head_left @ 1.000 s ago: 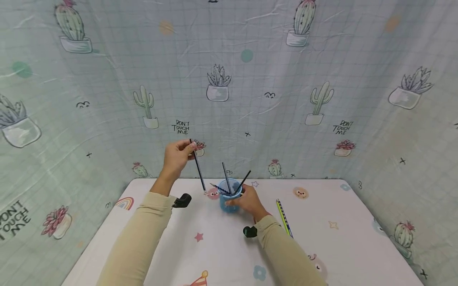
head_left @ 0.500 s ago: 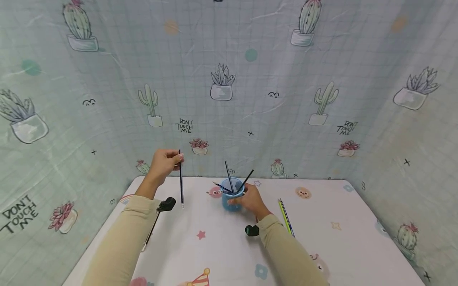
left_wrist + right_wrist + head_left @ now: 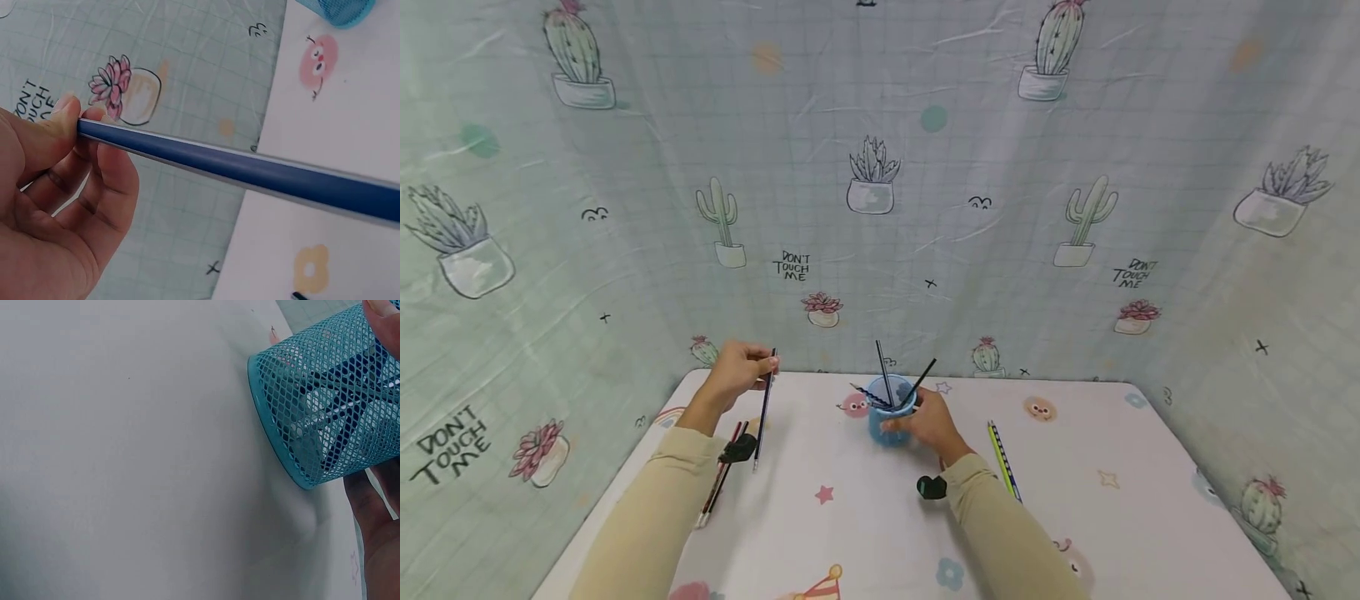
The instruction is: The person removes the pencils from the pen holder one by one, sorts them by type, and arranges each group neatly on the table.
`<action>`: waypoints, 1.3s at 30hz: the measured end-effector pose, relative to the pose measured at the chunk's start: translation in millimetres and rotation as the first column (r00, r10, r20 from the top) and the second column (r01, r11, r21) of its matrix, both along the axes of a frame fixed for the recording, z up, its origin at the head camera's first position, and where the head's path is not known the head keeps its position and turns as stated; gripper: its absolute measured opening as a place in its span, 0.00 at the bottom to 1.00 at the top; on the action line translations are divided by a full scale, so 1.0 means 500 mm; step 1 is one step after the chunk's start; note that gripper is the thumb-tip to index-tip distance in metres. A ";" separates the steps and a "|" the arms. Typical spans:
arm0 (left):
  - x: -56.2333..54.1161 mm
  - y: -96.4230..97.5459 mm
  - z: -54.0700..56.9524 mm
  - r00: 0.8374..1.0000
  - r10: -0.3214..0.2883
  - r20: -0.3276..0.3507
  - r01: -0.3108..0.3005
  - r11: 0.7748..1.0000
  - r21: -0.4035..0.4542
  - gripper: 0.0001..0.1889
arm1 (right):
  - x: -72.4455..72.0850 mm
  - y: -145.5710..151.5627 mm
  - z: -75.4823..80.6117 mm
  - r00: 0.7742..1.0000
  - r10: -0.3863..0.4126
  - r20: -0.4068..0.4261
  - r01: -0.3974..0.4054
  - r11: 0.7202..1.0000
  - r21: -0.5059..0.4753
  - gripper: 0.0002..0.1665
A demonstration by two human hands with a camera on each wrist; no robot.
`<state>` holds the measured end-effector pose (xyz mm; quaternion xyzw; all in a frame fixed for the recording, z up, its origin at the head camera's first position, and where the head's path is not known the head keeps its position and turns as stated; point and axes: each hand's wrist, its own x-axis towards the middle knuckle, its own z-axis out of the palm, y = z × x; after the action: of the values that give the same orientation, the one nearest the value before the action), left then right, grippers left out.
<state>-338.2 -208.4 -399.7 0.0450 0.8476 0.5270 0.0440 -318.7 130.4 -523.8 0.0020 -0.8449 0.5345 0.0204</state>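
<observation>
My left hand [image 3: 737, 371] pinches a dark blue pencil [image 3: 764, 417] near its upper end, between thumb and fingertips. Tilted, it hangs with its pale tip low over the left side of the table; whether that tip touches, I cannot tell. In the left wrist view the blue pencil [image 3: 237, 165] runs from the fingertips toward the right edge. My right hand [image 3: 934, 425] grips a blue mesh pencil cup [image 3: 887, 429] from its right side. Several dark pencils [image 3: 884, 375] lean inside it. The right wrist view shows the mesh cup [image 3: 325, 400] from below, with its base rim near the white surface.
Dark and red pencils [image 3: 721, 483] lie beside my left wrist, partly hidden by the black wrist camera [image 3: 739, 447]. A yellow-green pencil and a dotted blue pencil [image 3: 1004, 460] lie right of my right forearm. The white printed table [image 3: 865, 533] meets a cactus-print backdrop [image 3: 970, 275].
My left hand has carried the blue pencil left and down, away from the cup, and pencils by that wrist have come into view. The right hand stays on the cup.
</observation>
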 end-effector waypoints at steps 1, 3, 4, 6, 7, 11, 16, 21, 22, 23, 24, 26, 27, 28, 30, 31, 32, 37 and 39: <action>0.001 -0.002 -0.007 1.000 -0.003 0.005 0.003 1.000 -0.006 0.18 | 0.001 0.001 -0.001 1.000 -0.004 0.004 0.004 1.000 -0.002 0.47; 0.002 -0.008 -0.022 1.000 -0.008 0.010 0.008 1.000 -0.016 0.17 | 0.002 0.000 -0.003 1.000 -0.010 0.007 0.010 1.000 -0.003 0.46; 0.004 -0.011 -0.029 1.000 -0.010 0.014 0.010 1.000 -0.024 0.17 | 0.003 0.001 -0.004 1.000 -0.011 0.013 0.011 1.000 -0.005 0.46; 0.008 -0.017 -0.043 1.000 -0.014 0.022 0.015 0.999 -0.035 0.17 | 0.006 0.001 -0.008 1.000 -0.014 0.024 0.014 1.000 -0.008 0.46; 0.009 -0.020 -0.049 1.000 -0.014 0.027 0.015 0.999 -0.036 0.17 | 0.007 0.001 -0.009 0.999 -0.014 0.029 0.015 1.000 -0.006 0.46; 0.013 -0.032 -0.066 0.999 -0.004 0.042 0.005 0.999 -0.034 0.18 | 0.009 0.002 -0.011 1.000 -0.008 0.024 0.008 1.000 -0.002 0.46; 0.010 -0.041 -0.086 0.998 0.012 0.061 -0.010 0.999 -0.036 0.18 | 0.009 0.004 -0.006 1.000 -0.021 0.014 0.021 1.000 -0.003 0.47; 0.006 -0.051 -0.106 0.997 0.030 0.076 -0.027 0.998 -0.051 0.17 | 0.008 0.006 -0.001 1.000 -0.017 0.003 0.017 1.000 0.005 0.47; 0.006 -0.053 -0.110 0.996 0.037 0.079 -0.033 0.998 -0.051 0.16 | 0.008 0.006 0.000 1.000 -0.014 0.002 0.014 1.000 0.004 0.47; 0.006 -0.055 -0.114 0.996 0.041 0.083 -0.037 0.998 -0.050 0.16 | 0.008 0.006 0.001 1.000 -0.014 0.003 0.014 1.000 0.004 0.47; 0.006 -0.057 -0.117 0.995 0.047 0.088 -0.042 0.998 -0.050 0.15 | 0.008 0.005 0.001 1.000 -0.012 0.003 0.012 1.000 0.003 0.47; 0.007 -0.060 -0.123 0.995 0.042 0.089 -0.038 0.998 -0.053 0.15 | 0.008 0.005 0.002 1.000 -0.010 0.002 0.010 1.000 0.004 0.46; 0.008 -0.062 -0.126 0.995 0.045 0.092 -0.040 0.998 -0.050 0.15 | 0.007 0.005 0.002 1.000 -0.009 0.001 0.009 1.000 0.004 0.46; 0.008 -0.063 -0.129 0.995 0.047 0.092 -0.042 0.998 -0.050 0.15 | 0.008 0.005 0.003 1.000 -0.011 0.001 0.011 1.000 0.001 0.45; 0.008 -0.066 -0.134 0.995 0.045 0.091 -0.040 0.998 -0.055 0.15 | 0.007 0.005 0.004 1.000 -0.011 -0.002 0.011 1.000 -0.001 0.44; 0.009 -0.068 -0.136 0.995 0.042 0.087 -0.037 0.998 -0.060 0.15 | 0.007 0.005 0.004 1.000 -0.012 -0.003 0.012 1.000 -0.003 0.44; 0.009 -0.069 -0.140 0.995 0.048 0.090 -0.042 0.997 -0.062 0.15 | 0.006 0.005 0.005 1.000 -0.012 -0.005 0.012 1.000 0.000 0.44; 0.008 -0.080 -0.154 0.992 0.070 0.101 -0.061 0.995 -0.085 0.15 | 0.003 0.002 0.005 1.000 -0.007 -0.005 0.007 1.000 -0.001 0.43; 0.008 -0.085 -0.159 0.992 0.074 0.099 -0.064 0.993 -0.102 0.15 | 0.001 0.001 0.005 1.000 -0.002 -0.004 0.002 1.000 -0.007 0.43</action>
<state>-334.4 -251.0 -479.3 -0.0138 0.8702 0.4872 0.0716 -318.0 130.8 -521.4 0.0020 -0.8431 0.5374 0.0226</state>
